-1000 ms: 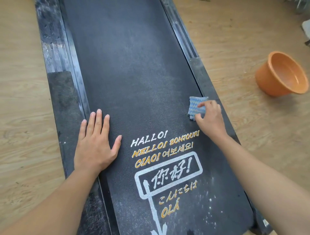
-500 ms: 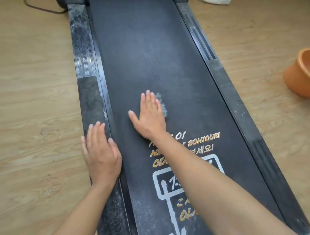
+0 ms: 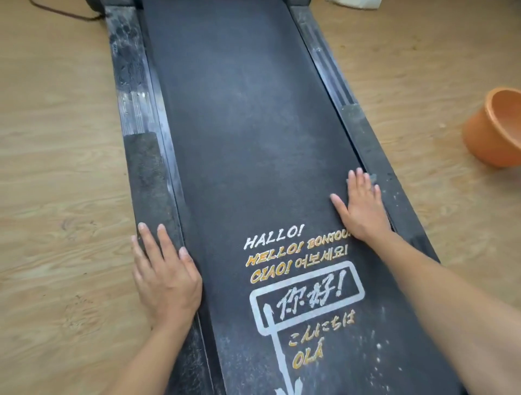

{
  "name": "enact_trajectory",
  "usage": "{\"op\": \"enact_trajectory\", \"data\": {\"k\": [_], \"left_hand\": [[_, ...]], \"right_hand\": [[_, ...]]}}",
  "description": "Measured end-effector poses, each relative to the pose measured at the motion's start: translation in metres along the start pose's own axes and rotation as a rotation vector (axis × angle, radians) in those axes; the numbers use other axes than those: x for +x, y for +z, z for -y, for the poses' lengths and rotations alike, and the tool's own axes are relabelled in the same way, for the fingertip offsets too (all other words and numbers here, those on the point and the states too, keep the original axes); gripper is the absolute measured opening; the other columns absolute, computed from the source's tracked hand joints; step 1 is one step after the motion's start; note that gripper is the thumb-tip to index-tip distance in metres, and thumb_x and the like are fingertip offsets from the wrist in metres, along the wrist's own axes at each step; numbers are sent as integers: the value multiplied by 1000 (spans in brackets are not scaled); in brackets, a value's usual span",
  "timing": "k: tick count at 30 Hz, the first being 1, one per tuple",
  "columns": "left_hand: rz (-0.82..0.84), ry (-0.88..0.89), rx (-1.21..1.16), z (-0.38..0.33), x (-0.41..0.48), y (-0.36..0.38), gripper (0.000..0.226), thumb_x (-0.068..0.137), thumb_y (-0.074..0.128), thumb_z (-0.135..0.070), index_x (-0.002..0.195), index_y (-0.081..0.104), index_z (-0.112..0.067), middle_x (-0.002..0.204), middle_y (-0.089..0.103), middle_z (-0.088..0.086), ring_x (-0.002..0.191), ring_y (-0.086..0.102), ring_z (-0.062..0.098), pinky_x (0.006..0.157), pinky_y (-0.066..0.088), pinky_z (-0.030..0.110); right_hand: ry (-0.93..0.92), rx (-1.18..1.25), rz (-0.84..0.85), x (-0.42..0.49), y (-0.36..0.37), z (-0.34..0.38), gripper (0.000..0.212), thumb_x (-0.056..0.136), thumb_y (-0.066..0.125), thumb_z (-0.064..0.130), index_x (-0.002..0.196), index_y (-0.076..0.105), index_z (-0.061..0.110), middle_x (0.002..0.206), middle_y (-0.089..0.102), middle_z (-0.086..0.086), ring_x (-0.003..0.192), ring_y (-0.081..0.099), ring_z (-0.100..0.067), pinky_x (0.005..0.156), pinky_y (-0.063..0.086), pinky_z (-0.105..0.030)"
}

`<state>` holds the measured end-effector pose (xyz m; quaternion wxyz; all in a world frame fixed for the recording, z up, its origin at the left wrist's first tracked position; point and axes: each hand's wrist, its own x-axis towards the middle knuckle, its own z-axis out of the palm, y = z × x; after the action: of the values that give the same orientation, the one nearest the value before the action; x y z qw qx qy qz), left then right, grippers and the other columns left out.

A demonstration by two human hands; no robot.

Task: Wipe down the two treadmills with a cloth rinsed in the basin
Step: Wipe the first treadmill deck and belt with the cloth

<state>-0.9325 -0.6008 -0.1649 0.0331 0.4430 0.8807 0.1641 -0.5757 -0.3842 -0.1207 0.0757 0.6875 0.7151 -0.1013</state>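
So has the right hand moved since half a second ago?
Yes. The right hand slid rightward across the belt: it was above the HALLO lettering, and now lies by the right side rail, above BONJOUR.

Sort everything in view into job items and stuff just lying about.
Job: treadmill; cloth under the right hand; orange basin; left hand on the side rail.
Lying about: dark cable; white item cut off at top edge.

Long black treadmill (image 3: 239,141) running up the centre of the frame, dusty belt printed with white and yellow greetings at lower centre. Blue-grey cloth (image 3: 373,178) at the belt's right edge, only a corner showing past flat fingertips of the right hand (image 3: 363,208). Orange basin (image 3: 490,135) at the frame's right edge, partly cut off, well apart from the treadmill.
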Motion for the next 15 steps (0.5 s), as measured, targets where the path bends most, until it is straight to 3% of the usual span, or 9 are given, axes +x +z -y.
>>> {"op": "enact_trajectory", "data": {"k": [3,5,8,11,13,15], "left_hand": [[43,-4,-40,0,2,-5,63,105,36,-31,162,33,-6,175,18,16,159,19,43,117,35,61],[58,-12,-128,1,4,-8,61,104,39,-25,162,36,-9,176,20,8,162,16,36,120,34,57],[87,-33,-206,10,7,-15,59,106,42,-12,164,35,-17,176,17,-5,164,11,23,120,38,52],[111,22,-187,23,0,-18,59,108,41,-11,166,32,-21,176,16,-11,163,11,16,122,38,53],[87,-47,-212,25,-5,-21,60,107,44,-8,164,35,-22,174,21,-11,162,20,17,123,32,55],[72,-91,-209,21,-10,-25,60,105,48,-6,162,39,-19,173,25,-7,160,26,19,123,30,54]], "right_hand": [[91,123,-17,-10,8,48,105,95,8,83,167,-2,7,175,-9,-13,162,-12,-25,131,-2,-51],[24,127,-37,-19,14,99,106,94,7,82,167,0,6,175,-9,-14,162,-12,-26,131,-5,-49],[-272,99,-7,-59,30,188,96,97,11,72,167,0,7,174,-11,-13,161,-15,-25,130,-8,-46],[-614,57,32,-125,50,246,83,106,24,60,167,6,7,175,-6,-12,162,-10,-24,130,2,-50],[-825,-23,51,-141,51,236,80,107,26,59,167,9,9,176,-2,-10,163,-5,-22,130,8,-48],[-866,-87,45,-130,45,194,82,106,25,63,168,8,12,176,-2,-7,162,-5,-20,130,8,-46]]}}
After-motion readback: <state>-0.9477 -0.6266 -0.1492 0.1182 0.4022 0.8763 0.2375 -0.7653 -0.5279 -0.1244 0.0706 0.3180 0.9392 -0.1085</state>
